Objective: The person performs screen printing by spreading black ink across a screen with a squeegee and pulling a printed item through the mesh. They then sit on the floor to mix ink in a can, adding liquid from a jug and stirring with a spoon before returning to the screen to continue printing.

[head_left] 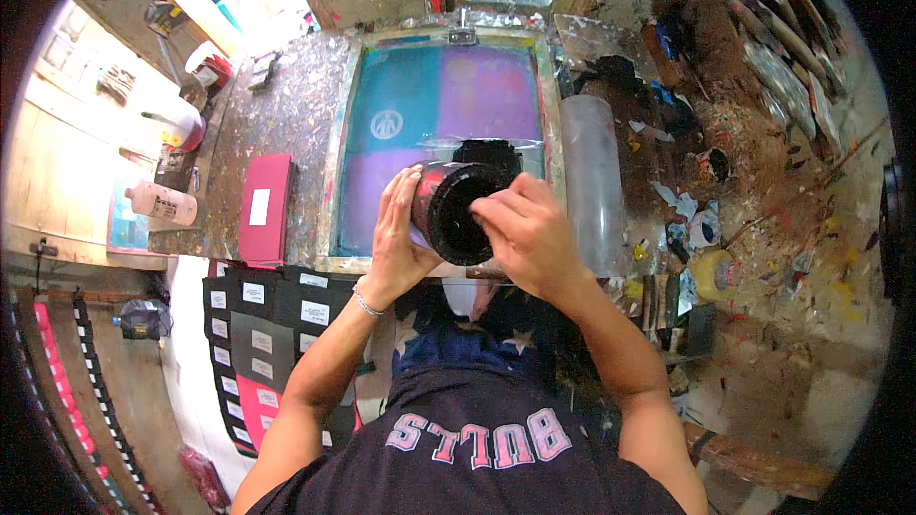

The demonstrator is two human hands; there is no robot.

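Note:
A round tub (pixel 436 193), black inside and dark red outside, is tilted over the near part of a screen-printing frame (pixel 401 76), so its mouth faces me. My left hand (pixel 394 238) is closed round the tub's left side, fingers along its wall. At the right rim, my right hand (pixel 528 234) has its fingers curled together, partly inside the mouth. What they grip, if anything, is hidden against the black. The frame's mesh is teal and purple with a small round pale emblem. A patch of black ink (pixel 491 154) lies on it, just beyond the tub.
A maroon stack of flat pieces (pixel 265 215) lies left of the frame, with a white bottle (pixel 162 202) farther left. A clear plastic roll (pixel 592 181) stands along the right side. Dark and pink labelled pieces (pixel 262 339) are laid out at lower left. Rags and scraps (pixel 701 224) litter the right.

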